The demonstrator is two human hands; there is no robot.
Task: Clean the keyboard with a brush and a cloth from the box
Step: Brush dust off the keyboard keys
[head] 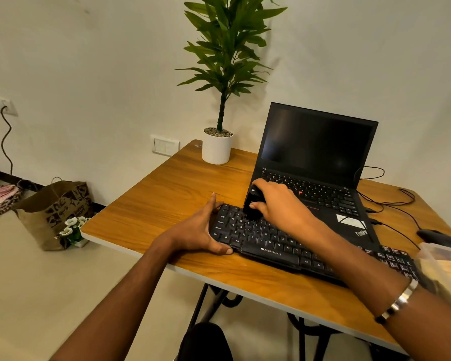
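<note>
Right grip curled tight round a black brush, thumb on the near side, fingers wrapped over the top. Brush held upright, lower end down on the top-left rows of the keyboard; bristles too dark to make out. Silver bracelet on the right forearm, crossing over the right half of the keyboard.

Left grip clamped on the left end of the keyboard: thumb hooked under the near corner, fingers stretched along the far corner, palm against the short edge.

Keyboard black, lying slantwise on the wooden counter, left end well in from the counter's left edge, right end running toward the frame's right side. White lettering on the front lip below the space bar.

Just behind the keyboard, an open black laptop, screen dark, its front edge touching or nearly touching the keyboard's back edge under the right grip. Thin black cables trailing off the laptop's right side to a dark mouse near the counter's right edge. Clear plastic box, blurred, at the frame's right margin just beside the keyboard's right end; contents not readable, cloth not made out.

Potted plant in a white pot at the counter's far corner. On the floor to the left, a brown paper bag with small white flowers just beside it.
</note>
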